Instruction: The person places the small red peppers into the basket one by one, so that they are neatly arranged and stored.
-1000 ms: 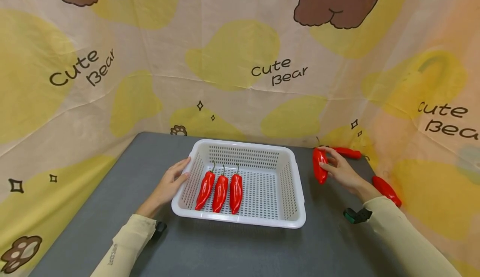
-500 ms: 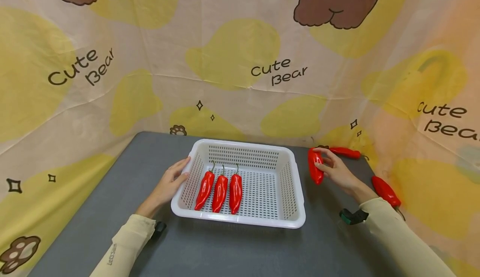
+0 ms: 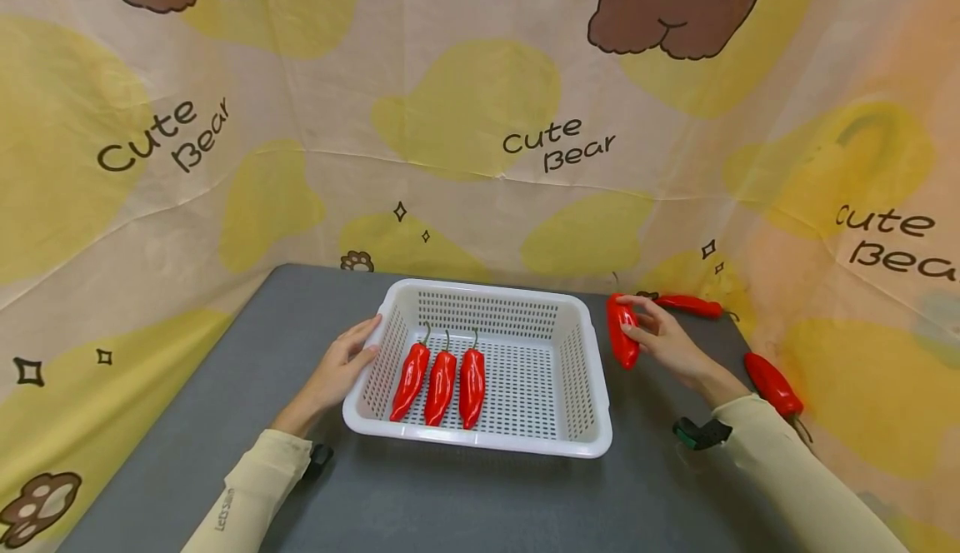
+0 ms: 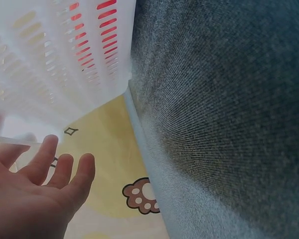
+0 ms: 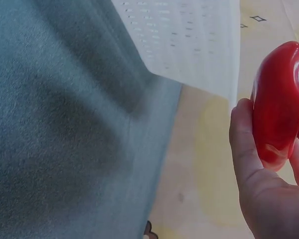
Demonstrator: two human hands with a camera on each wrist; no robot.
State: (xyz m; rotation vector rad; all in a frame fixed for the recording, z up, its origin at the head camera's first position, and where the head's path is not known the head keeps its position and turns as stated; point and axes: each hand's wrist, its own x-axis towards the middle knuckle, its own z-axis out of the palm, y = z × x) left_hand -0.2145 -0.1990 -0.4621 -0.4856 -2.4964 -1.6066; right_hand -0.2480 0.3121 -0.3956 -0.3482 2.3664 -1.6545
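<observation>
A white perforated plastic basket [image 3: 480, 446] stands on the dark grey table in the head view. Three red chili peppers [image 3: 441, 386] lie side by side in its left half, stems to the back. At the basket's left rim, my left hand [image 3: 335, 374] holds on with thumb and fingertips; in the left wrist view its other fingers [image 4: 84, 172] stick out below the rim. My right hand [image 3: 670, 345] pinches another red chili pepper [image 3: 622, 335] between thumb and fingers, stem up, just outside the basket's right wall. The right wrist view shows this pepper [image 5: 279, 102] up close.
Another red chili pepper [image 3: 690, 306] lies at the table's back right, by the patterned cloth [image 3: 465, 120] hung around the table. Further right, at the table's edge, lies more red pepper [image 3: 775, 385], partly overlapping so the number is unclear.
My right hand has moved a little left with the chili pepper, bringing it nearer to the basket's right rim. My left hand and the basket have stayed in place.
</observation>
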